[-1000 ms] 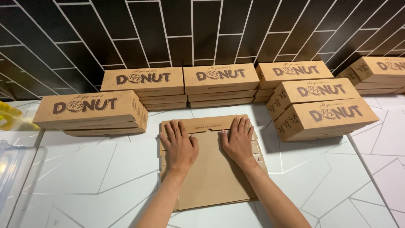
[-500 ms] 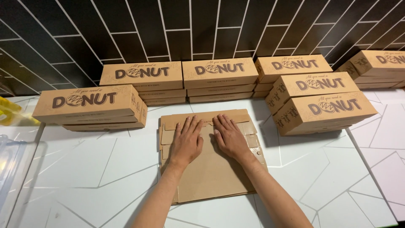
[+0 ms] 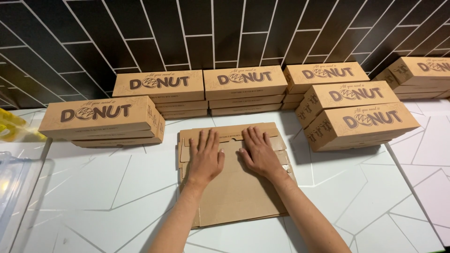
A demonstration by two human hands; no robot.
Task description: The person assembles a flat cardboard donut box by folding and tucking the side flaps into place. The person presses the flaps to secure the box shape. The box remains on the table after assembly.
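Black glossy tiles (image 3: 93,42) laid in a slanted pattern back a white countertop with thin grey geometric lines (image 3: 108,187). On it lies a flat, unfolded brown cardboard box blank (image 3: 234,192), its folded flaps at the far end. The left hand (image 3: 205,157) and the right hand (image 3: 259,153) both press flat on the blank, fingers spread and straight, gripping nothing, a narrow gap between the thumbs. Just beyond the fingertips stand stacks of closed brown cardboard boxes with dark printed lids (image 3: 243,89), ranged along the wall; further stacks crowd close on either side. Bare counter opens near the wrists and to both lower corners. A clear plastic container (image 3: 11,182) sits at the far left edge.
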